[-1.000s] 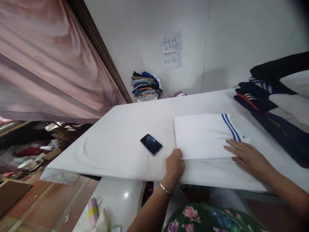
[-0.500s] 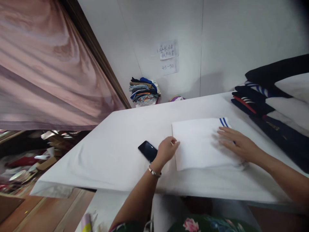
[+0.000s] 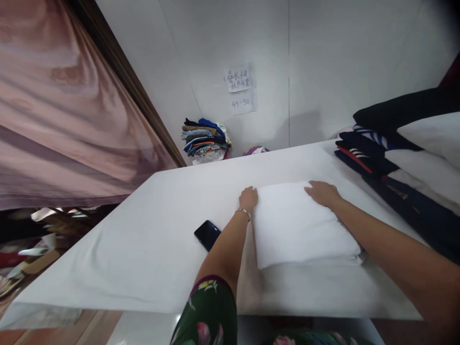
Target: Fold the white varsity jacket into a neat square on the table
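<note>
A white folded garment point(image 3: 298, 225) lies flat as a rectangular bundle on the white-covered table, its near edge showing several layers. My left hand point(image 3: 248, 197) is at its far left corner, fingers curled at the cloth. On the far right corner, my right hand point(image 3: 323, 192) grips the edge, with the fingertips partly hidden. A black phone point(image 3: 207, 235) rests left of the garment, partly covered by my left forearm.
Dark and white folded clothes point(image 3: 391, 158) are stacked along the right side. Another pile of folded clothes point(image 3: 205, 139) stands by the wall at the back. Handwritten paper signs point(image 3: 241, 88) hang on the wall. A pink curtain point(image 3: 82, 105) hangs at the left.
Both hands have moved away from me to the garment's far corners. The blue stripes at its far right corner no longer show. The view has shifted slightly to the right.
</note>
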Tool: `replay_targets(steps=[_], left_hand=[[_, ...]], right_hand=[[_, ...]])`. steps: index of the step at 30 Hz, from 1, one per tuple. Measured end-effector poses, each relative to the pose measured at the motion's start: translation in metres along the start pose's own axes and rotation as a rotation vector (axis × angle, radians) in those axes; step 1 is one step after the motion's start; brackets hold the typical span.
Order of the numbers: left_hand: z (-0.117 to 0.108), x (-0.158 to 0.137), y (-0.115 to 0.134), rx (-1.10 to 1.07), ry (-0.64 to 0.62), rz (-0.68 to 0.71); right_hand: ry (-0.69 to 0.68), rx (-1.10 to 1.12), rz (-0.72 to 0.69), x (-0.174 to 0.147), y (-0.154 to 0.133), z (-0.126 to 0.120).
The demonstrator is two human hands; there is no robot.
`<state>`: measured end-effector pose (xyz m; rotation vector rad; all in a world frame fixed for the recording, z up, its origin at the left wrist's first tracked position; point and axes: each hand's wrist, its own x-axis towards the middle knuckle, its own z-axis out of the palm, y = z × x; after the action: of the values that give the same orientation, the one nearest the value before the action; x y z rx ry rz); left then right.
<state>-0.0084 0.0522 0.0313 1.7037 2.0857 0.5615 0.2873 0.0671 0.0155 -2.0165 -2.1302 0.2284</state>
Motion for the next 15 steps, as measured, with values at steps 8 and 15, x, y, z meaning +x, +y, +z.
replay_targets(steps=[8, 15], left_hand=[[-0.015, 0.031, -0.01, -0.206, -0.08, 0.039], [-0.013, 0.032, -0.014, -0.345, -0.061, 0.139]], right_hand=[[0.062, 0.124, 0.023, -0.002, 0.002, 0.001], [0.079, 0.062, -0.047, -0.003, 0.005, 0.005]])
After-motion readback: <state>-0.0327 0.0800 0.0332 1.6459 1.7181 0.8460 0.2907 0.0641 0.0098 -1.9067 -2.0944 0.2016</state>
